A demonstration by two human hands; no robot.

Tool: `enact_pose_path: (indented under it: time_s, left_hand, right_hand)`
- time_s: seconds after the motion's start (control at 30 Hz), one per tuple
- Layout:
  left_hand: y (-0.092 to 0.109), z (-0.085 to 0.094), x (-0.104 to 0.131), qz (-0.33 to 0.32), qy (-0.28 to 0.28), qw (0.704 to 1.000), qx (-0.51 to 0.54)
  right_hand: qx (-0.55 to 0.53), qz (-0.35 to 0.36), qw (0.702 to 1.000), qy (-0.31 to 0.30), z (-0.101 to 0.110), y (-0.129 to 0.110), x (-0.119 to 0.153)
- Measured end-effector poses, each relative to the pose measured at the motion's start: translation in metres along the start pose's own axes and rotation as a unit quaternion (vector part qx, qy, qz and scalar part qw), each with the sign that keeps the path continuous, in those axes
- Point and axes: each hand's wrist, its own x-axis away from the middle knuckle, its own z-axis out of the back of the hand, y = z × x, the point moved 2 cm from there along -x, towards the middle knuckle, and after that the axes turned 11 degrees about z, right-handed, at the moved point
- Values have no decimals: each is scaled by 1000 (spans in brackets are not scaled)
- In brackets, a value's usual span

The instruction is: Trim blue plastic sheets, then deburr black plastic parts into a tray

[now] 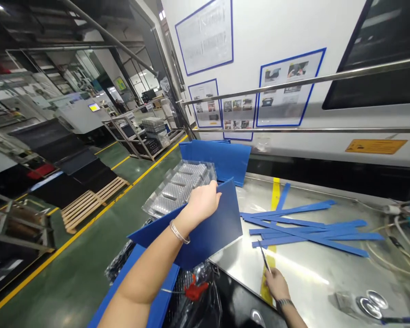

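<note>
My left hand, with silver bangles at the wrist, is closed on the top edge of a blue corrugated plastic sheet and holds it up at a tilt. Just behind the sheet are clear plastic blister trays. My right hand is low over the metal table, closed around a slim, pointed, blade-like tool; its exact kind is unclear. The tool's tip points up toward several cut blue plastic strips lying crosswise on the table.
Another blue sheet leans at the table's far corner. Below my left arm are a red-handled tool and black plastic wrapping. Round metal parts lie at the right front, hoses behind them. Metal rails run above the table.
</note>
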Motion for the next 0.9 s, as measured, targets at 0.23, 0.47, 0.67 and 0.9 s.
enact_pose_path:
  time_s: [0.23, 0.47, 0.67, 0.9]
  left_hand:
    - [12, -9, 3, -20, 22, 999, 16]
    - [30, -13, 8, -32, 36, 999, 2]
    - [28, -9, 8, -18, 31, 999, -3]
    - [27, -11, 8, -14, 39, 999, -2]
  right_hand:
    - [-197, 206, 952, 113, 93, -124, 12]
    - [47, 430, 868, 243, 132, -235, 22]
    - [121, 421, 873, 215, 122, -238, 12]
    - [146, 405, 877, 212, 109, -237, 7]
